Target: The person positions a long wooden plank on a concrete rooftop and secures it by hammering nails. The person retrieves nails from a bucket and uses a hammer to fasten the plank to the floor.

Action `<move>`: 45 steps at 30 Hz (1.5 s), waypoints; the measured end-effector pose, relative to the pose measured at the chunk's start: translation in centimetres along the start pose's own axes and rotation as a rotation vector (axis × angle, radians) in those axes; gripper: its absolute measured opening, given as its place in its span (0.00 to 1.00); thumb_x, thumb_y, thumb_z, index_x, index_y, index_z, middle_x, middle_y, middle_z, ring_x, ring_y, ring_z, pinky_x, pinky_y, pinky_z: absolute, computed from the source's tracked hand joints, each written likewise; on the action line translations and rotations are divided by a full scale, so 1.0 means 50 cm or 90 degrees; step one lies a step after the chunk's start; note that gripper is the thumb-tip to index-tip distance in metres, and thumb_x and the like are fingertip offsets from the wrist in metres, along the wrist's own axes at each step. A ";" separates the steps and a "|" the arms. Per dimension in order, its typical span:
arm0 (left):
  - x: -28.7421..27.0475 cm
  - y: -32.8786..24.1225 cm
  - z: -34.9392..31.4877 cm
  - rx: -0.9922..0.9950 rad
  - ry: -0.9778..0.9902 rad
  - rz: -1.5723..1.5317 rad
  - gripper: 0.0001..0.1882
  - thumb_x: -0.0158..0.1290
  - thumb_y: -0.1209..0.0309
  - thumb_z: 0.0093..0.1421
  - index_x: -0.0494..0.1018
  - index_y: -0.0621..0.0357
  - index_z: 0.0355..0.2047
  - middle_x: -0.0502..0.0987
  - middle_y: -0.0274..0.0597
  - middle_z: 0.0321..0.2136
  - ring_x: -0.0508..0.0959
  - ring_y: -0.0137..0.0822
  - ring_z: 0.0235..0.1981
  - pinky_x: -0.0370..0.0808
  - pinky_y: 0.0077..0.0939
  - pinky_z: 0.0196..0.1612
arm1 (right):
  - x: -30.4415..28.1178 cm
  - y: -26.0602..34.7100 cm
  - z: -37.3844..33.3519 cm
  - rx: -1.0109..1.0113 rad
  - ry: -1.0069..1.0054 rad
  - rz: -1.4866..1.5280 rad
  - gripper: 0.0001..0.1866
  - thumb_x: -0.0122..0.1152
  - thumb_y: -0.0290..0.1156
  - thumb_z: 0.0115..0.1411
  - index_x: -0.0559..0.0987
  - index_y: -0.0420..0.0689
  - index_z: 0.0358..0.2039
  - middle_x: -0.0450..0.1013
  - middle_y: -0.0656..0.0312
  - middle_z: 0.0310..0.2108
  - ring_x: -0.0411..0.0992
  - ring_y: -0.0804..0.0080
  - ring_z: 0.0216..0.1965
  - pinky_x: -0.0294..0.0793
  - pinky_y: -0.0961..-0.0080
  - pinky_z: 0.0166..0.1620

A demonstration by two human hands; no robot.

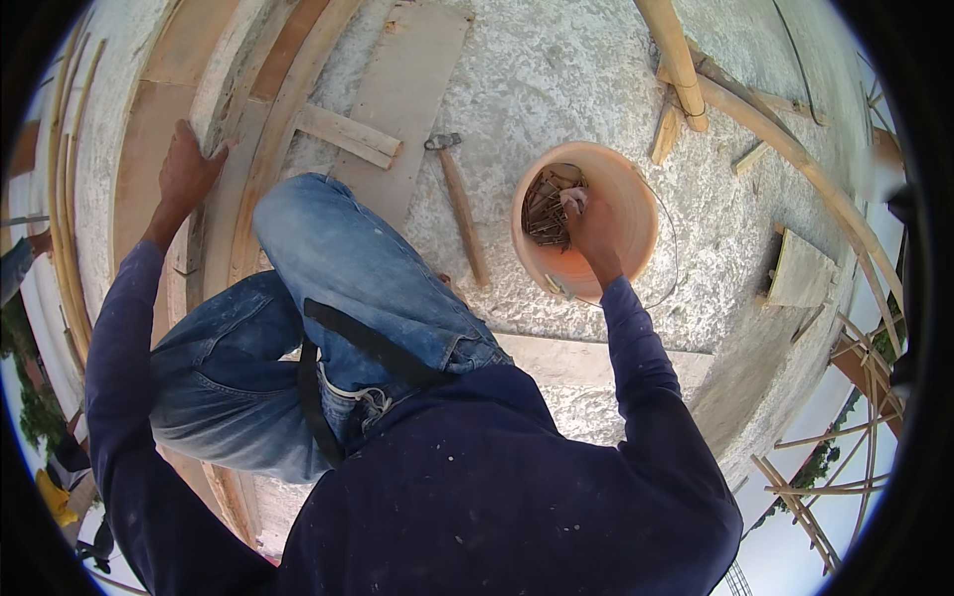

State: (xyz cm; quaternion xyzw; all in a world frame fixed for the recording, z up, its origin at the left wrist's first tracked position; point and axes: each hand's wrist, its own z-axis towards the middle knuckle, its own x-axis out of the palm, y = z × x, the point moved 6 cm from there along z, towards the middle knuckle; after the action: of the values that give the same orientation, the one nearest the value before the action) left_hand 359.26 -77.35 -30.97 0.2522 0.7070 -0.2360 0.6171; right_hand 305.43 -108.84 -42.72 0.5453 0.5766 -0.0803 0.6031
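1. Seems to be at the step of picking nails [544, 211] out of the bucket [638, 199], with the right hand [592, 228] deep inside, among them
2. Find the nails heaped along the left side of the bucket's bottom, to the right of the hammer [461, 207] and apart from it, on the pale mottled surface [497, 79]
3. Impossible to say of the right fingers whether clenched on nails or merely touching them
4. Rests the left hand [189, 181] on the curved timber boards [224, 84], thumb spread, fingers loose, apparently grasping nothing
5. Probably calls next for a sure pinch on a few nails, then a lift clear of the rim without snagging the wire handle [677, 248]
6. Hard to make out: the right fingertips, lost among the nails, and a whitish patch near them, perhaps glare or a covering
7. Cut off at the left edge: a co-worker's hand [41, 241] and sleeve, too small to read for any grip
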 end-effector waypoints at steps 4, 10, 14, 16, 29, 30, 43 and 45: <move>0.013 0.025 0.012 0.001 0.033 -0.005 0.35 0.67 0.50 0.59 0.62 0.65 0.48 0.78 0.69 0.42 0.80 0.68 0.46 0.76 0.57 0.47 | 0.112 -0.099 0.021 0.029 0.183 -0.139 0.14 0.62 0.38 0.65 0.84 0.45 0.46 0.82 0.45 0.39 0.82 0.48 0.44 0.79 0.52 0.49; 0.006 0.017 0.013 0.030 0.022 -0.009 0.35 0.67 0.51 0.59 0.63 0.66 0.48 0.79 0.71 0.42 0.80 0.70 0.45 0.77 0.57 0.46 | 0.146 -0.109 0.031 0.005 0.153 -0.257 0.15 0.62 0.42 0.66 0.83 0.46 0.45 0.83 0.47 0.38 0.83 0.47 0.39 0.82 0.51 0.46; 0.001 0.009 0.005 0.023 0.008 0.043 0.36 0.67 0.50 0.58 0.63 0.66 0.50 0.79 0.71 0.41 0.80 0.70 0.44 0.77 0.58 0.45 | 0.114 -0.102 0.039 0.030 0.088 -0.302 0.16 0.60 0.46 0.67 0.83 0.47 0.44 0.83 0.49 0.35 0.83 0.46 0.37 0.82 0.51 0.41; -0.002 0.008 0.002 0.020 -0.007 0.052 0.37 0.67 0.50 0.58 0.63 0.66 0.51 0.79 0.71 0.41 0.80 0.70 0.44 0.77 0.59 0.45 | 0.097 -0.094 0.037 0.073 0.031 -0.299 0.17 0.60 0.47 0.67 0.83 0.48 0.44 0.83 0.50 0.35 0.83 0.47 0.37 0.82 0.51 0.40; -0.001 0.009 0.001 0.007 -0.015 0.059 0.38 0.67 0.49 0.58 0.63 0.64 0.53 0.80 0.69 0.42 0.81 0.69 0.44 0.77 0.60 0.45 | 0.166 -0.085 -0.001 0.106 0.211 -0.176 0.18 0.72 0.45 0.54 0.88 0.44 0.35 0.84 0.50 0.37 0.84 0.52 0.39 0.83 0.55 0.45; 0.000 0.009 0.001 0.001 -0.010 0.058 0.37 0.67 0.49 0.58 0.63 0.64 0.53 0.80 0.69 0.42 0.81 0.69 0.44 0.77 0.60 0.45 | 0.166 -0.099 -0.006 0.124 0.217 -0.152 0.17 0.72 0.45 0.54 0.88 0.44 0.35 0.84 0.51 0.37 0.84 0.52 0.39 0.83 0.56 0.45; 0.004 0.018 0.009 0.012 -0.016 0.044 0.36 0.67 0.48 0.58 0.64 0.63 0.50 0.81 0.68 0.40 0.82 0.68 0.43 0.77 0.59 0.44 | 0.178 -0.119 -0.002 0.163 0.222 0.138 0.14 0.68 0.43 0.60 0.88 0.48 0.41 0.83 0.55 0.29 0.81 0.64 0.30 0.77 0.60 0.39; 0.002 0.017 0.007 0.013 -0.017 0.056 0.36 0.67 0.48 0.57 0.64 0.63 0.50 0.81 0.68 0.40 0.82 0.68 0.43 0.77 0.59 0.44 | 0.170 -0.125 -0.010 0.228 0.217 0.357 0.14 0.66 0.41 0.63 0.87 0.50 0.45 0.82 0.56 0.26 0.81 0.70 0.29 0.78 0.64 0.39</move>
State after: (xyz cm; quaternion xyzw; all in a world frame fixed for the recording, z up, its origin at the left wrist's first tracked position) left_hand 360.06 -76.95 -31.13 0.2865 0.6846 -0.2193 0.6334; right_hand 303.34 -106.41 -52.78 0.7842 0.4739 0.0804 0.3924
